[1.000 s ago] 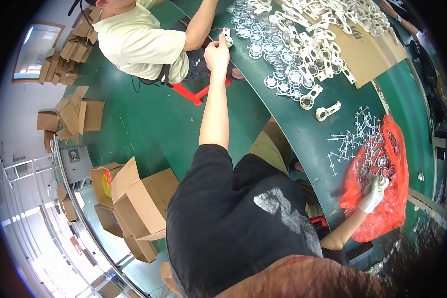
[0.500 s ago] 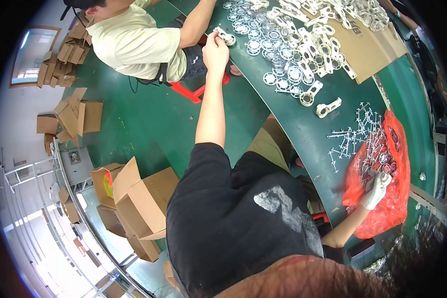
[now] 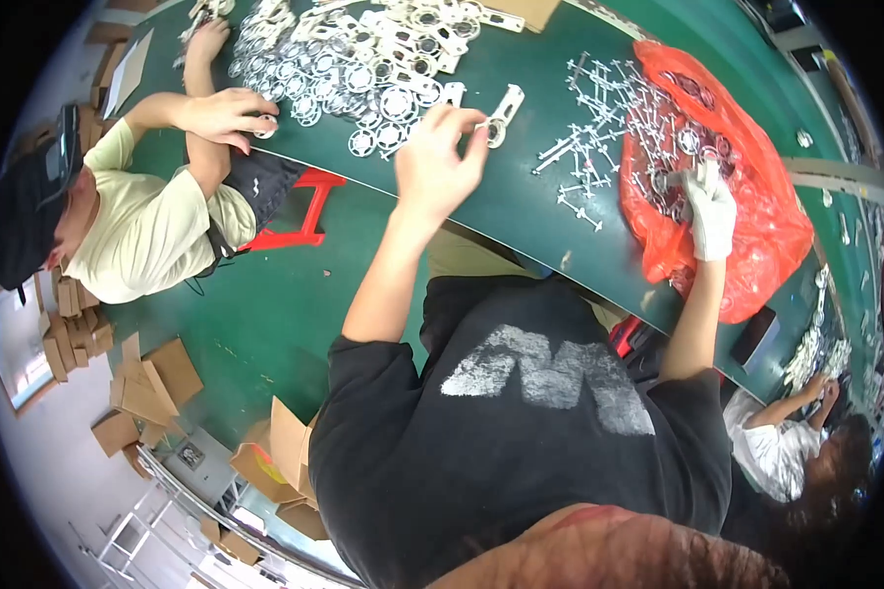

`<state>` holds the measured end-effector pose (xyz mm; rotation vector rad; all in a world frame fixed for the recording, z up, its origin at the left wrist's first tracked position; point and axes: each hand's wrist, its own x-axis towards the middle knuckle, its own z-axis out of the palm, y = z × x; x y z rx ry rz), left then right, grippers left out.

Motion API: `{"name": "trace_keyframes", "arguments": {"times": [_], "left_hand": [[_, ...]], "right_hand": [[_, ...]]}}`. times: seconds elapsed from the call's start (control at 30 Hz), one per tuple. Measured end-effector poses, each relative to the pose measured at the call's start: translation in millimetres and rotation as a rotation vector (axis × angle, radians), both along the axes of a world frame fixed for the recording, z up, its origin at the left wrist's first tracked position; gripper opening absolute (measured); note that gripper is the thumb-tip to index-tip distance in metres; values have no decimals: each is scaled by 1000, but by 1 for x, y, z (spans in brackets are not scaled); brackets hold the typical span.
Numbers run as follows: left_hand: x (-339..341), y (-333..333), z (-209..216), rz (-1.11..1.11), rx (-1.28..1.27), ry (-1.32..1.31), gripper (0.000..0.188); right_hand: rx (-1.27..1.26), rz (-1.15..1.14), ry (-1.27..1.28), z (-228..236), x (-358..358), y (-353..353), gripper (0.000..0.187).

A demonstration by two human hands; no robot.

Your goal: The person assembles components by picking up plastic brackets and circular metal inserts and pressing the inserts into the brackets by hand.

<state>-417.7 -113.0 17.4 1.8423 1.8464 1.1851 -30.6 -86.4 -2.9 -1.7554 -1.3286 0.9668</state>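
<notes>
My bare left hand (image 3: 437, 162) is over the table, thumb and forefinger apart, fingertips at the ring end of a white ring-and-handle part (image 3: 511, 101). That part lies on the table; whether the fingers touch it is unclear. Another such part (image 3: 454, 93) is partly hidden behind my fingers. Clear wheel-like discs (image 3: 397, 103) lie beyond them. My right hand (image 3: 713, 211), in a white glove, is at the opening of a red plastic bag (image 3: 766, 236) with metal rings and pins in it. Its fingers are closed; what they hold is not clear.
Thin metal pins (image 3: 584, 142) lie scattered on the green table (image 3: 521, 206) between my hands. A heap of white parts (image 3: 403, 39) covers the far side. On the left, a co-worker's hand (image 3: 228, 116) rests on a part. A dark box-shaped object (image 3: 753, 337) sits near the bag.
My left hand has let go of a white part by the co-worker and moved right to the loose part. My right hand stays at the bag. The whole view has turned.
</notes>
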Motion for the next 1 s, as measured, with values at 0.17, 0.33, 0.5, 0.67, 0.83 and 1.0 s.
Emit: {"name": "trace_keyframes", "arguments": {"times": [0.17, 0.33, 0.5, 0.67, 0.83, 1.0], "left_hand": [[75, 7, 8, -399, 28, 163, 18], [144, 43, -6, -572, 11, 157, 14], [201, 62, -5, -815, -42, 478, 43], [191, 77, -28, -879, 55, 375, 38], [187, 81, -18, -829, 58, -229, 19], [192, 79, -15, -793, 240, -262, 9]], "right_hand": [[62, 8, -351, 22, -5, 7, 45], [120, -161, -290, 22, 8, 31, 43], [183, -234, -190, 0, 30, 26, 44], [40, -121, -362, 30, 7, 9, 47], [-164, -64, -523, 54, -6, 2, 45], [-165, 38, -677, 57, -28, -2, 37]]}}
